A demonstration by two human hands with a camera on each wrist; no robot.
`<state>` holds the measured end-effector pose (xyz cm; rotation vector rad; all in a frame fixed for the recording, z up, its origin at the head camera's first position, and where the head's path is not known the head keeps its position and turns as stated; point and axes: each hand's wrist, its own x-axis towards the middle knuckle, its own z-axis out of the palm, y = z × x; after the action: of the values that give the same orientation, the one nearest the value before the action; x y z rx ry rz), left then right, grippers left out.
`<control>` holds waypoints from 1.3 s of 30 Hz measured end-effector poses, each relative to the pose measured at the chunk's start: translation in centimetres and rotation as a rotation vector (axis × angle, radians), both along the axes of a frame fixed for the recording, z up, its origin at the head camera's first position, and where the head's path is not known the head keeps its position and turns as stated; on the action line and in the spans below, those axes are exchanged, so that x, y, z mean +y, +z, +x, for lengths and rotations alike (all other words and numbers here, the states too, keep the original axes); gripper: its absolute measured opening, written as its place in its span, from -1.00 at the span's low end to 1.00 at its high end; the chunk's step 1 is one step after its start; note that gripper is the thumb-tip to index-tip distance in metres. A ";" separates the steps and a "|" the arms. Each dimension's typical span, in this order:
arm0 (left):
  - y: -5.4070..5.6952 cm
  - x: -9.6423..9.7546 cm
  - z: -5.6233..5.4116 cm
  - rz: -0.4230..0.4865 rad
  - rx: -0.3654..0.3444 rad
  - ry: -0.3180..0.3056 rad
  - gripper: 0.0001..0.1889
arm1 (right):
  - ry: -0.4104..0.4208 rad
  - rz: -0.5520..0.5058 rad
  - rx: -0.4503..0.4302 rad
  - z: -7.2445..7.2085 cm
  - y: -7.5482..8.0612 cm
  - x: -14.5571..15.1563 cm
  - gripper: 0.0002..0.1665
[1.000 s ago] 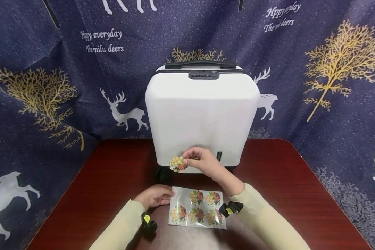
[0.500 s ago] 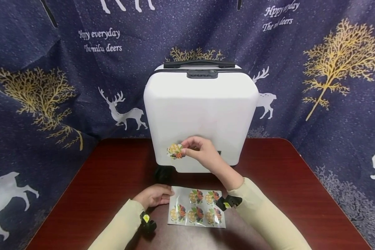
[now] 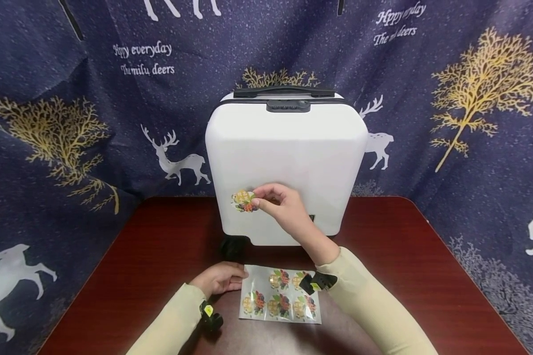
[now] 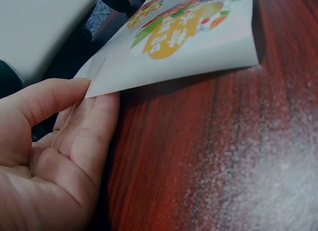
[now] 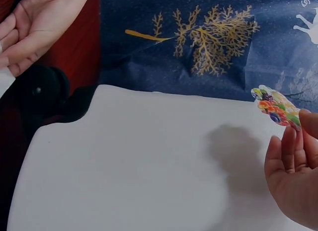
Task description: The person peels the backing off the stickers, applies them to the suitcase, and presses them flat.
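Between thumb and fingers, my right hand (image 3: 282, 207) pinches the right edge of a fruit-print sticker (image 3: 244, 201). In the right wrist view the sticker (image 5: 276, 107) stands off the white suitcase (image 5: 149, 156), whose face carries the hand's shadow. My left hand (image 3: 221, 278) pinches the upper left corner of a sticker sheet (image 3: 257, 281) on the table. Several like stickers are on that sheet, with a bare spot at its upper left. The left wrist view shows the thumb over the sheet's corner (image 4: 114, 74) and fingers under it, the near edge lifted off the wood.
The suitcase (image 3: 288, 158) stands upright at the back of the dark red table (image 3: 160, 246), with a black wheel (image 3: 234, 246) at its lower left. Behind it hangs a blue cloth (image 3: 266, 39) printed with deer and trees. A black band (image 3: 318, 282) circles the right wrist.
My right hand has risen and shifted slightly left with the sticker, from the suitcase's bottom edge to in front of its lower left face. The left hand and the sheet stay put.
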<state>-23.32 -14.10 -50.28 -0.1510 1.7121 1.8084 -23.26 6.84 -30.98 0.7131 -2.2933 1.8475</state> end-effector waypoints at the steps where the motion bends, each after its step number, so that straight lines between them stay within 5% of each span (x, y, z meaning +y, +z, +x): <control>1: 0.0 0.0 0.0 0.001 -0.001 -0.001 -0.85 | -0.007 -0.009 0.000 0.0 0.1 -0.1 -0.77; 39: -0.3 -0.2 -0.2 0.013 0.004 -0.019 -0.85 | -0.263 -0.162 0.113 -0.7 2.5 -2.9 -0.81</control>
<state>-23.54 -14.28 -50.57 -0.1246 1.6990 1.8065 -23.96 3.91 -28.51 0.4552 -2.0278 1.7962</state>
